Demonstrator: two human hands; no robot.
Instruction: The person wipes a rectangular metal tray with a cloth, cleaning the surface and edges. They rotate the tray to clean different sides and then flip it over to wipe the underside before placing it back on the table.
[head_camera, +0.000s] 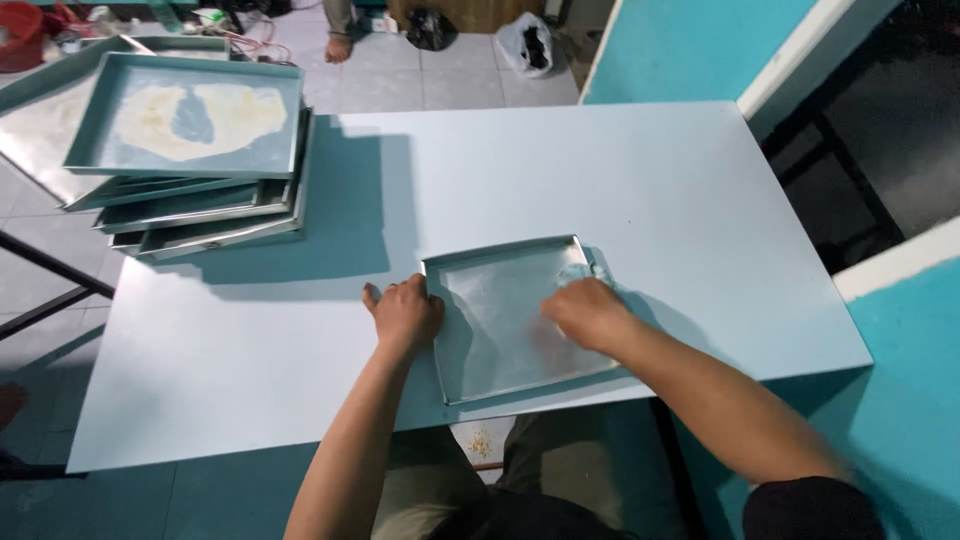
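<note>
Metal tray: shiny, shallow, square-ish tray (500, 330) lying flat on the pale blue table (620, 180), near its front edge, turned a bit askew to that edge.
L hand: left hand (405, 315) on the tray's left rim, palm down, fingers curled over the edge, thumb out to the side on the tabletop; pressing or gripping the rim, can't tell which.
R hand: right hand (587, 312) inside the tray, over its right half, palm down, fingers bent; blurred, so can't tell if anything is pinched under it. A small light patch shows just past the fingers at the tray's far right corner, too smeared to name.
Tray inside: bare metal, faint streaks, w/ a dull sheen.
Stack: more trays (195, 190) piled at the far left corner of the table, fanned unevenly, well apart from both hands.
Top of stack: top tray (185, 125) has a pale yellowish smear spread across its bottom, w/ a bare spot in the middle.
Shadow: the pile throws a dark shadow to its right on the tabletop.
Floor far side: light tiles, dark bags (525, 45) by the wall, someone's bare foot (338, 47) beyond the table.
Right side: turquoise wall w/ white trim.
Under table: person's lap in khaki trousers, a few crumbs (480, 442) on the floor between the knees.
</note>
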